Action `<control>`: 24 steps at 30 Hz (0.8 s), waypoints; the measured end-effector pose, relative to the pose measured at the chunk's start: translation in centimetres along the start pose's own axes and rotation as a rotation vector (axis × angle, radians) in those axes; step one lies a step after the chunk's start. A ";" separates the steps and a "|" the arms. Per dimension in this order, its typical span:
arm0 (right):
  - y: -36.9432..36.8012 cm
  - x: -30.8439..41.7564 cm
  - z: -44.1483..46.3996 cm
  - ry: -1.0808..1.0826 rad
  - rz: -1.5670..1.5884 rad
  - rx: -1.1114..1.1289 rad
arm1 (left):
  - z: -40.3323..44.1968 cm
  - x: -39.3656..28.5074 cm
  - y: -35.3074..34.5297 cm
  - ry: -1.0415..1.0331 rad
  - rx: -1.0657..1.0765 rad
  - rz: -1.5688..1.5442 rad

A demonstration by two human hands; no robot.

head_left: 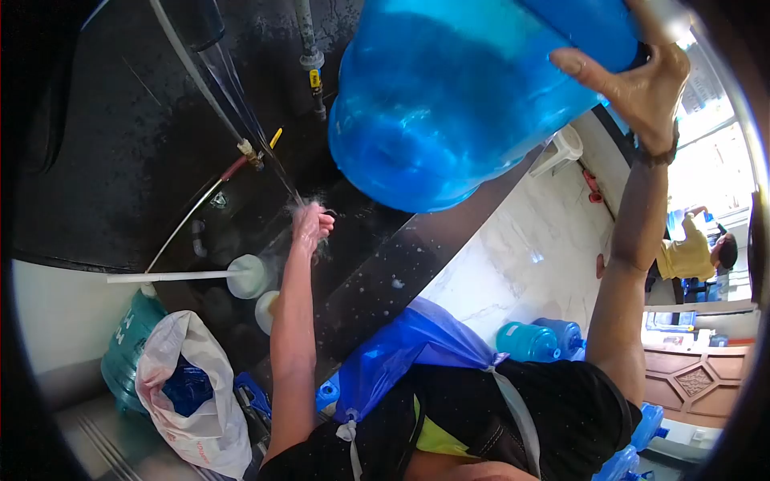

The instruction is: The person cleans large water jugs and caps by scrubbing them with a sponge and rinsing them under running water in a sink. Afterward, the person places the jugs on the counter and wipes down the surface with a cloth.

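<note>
A large translucent blue water jug is raised and tilted over the dark wet counter. My right hand grips it at the upper right, with the thumb lying along its side; the other fingers are partly hidden. A stream of water runs down from a pipe at the top left and splashes onto my left hand. The fingers of that hand are curled in, and spray hides whatever may be inside them. Near my left forearm lies a pale round piece with a long white handle.
A hose with a yellow valve lever crosses the basin. At the lower left stand a white sack and a green jug. Blue jugs rest on the marble floor. A person in yellow is at the far right.
</note>
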State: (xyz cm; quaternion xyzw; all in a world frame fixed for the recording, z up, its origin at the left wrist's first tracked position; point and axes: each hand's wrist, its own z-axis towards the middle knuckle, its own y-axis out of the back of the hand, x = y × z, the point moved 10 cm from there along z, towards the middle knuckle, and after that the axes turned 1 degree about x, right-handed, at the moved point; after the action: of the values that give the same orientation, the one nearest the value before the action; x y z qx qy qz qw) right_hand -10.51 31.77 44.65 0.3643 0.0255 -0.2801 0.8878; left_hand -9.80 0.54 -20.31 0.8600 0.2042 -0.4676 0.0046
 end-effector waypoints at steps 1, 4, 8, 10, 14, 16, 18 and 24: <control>0.0 -0.5 -1.5 -0.031 -0.003 0.003 | 0.3 0.1 -0.3 -0.002 -0.022 0.019; -1.8 0.1 -2.9 -0.122 0.081 0.007 | -0.6 -1.4 -2.5 -0.018 0.026 -0.106; -5.4 1.4 -3.7 -0.293 0.109 0.013 | -1.5 -4.4 -4.4 -0.284 0.224 -0.342; -7.7 1.5 -4.2 -0.339 0.157 0.007 | -1.8 -4.0 -5.3 -0.230 0.372 -0.547; -12.6 1.3 -6.1 -0.517 0.266 0.031 | -5.0 -3.0 -2.8 -0.197 0.318 -0.486; -14.9 0.5 -7.6 -0.632 0.315 0.059 | -6.3 -0.7 -0.1 -0.097 0.306 -0.647; -17.3 -0.9 -9.7 -0.775 0.377 0.074 | -10.5 -0.7 2.1 -0.024 0.293 -0.846; -27.1 -2.7 -19.5 -1.142 0.443 0.115 | -14.1 -4.7 16.6 -0.248 -0.344 -0.361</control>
State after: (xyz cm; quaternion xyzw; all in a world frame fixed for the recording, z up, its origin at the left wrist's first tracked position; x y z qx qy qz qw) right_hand -23.67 30.28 13.90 0.2006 -0.5456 -0.2407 0.7773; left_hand 5.10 -13.47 -11.64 0.7326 0.4284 -0.5210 0.0920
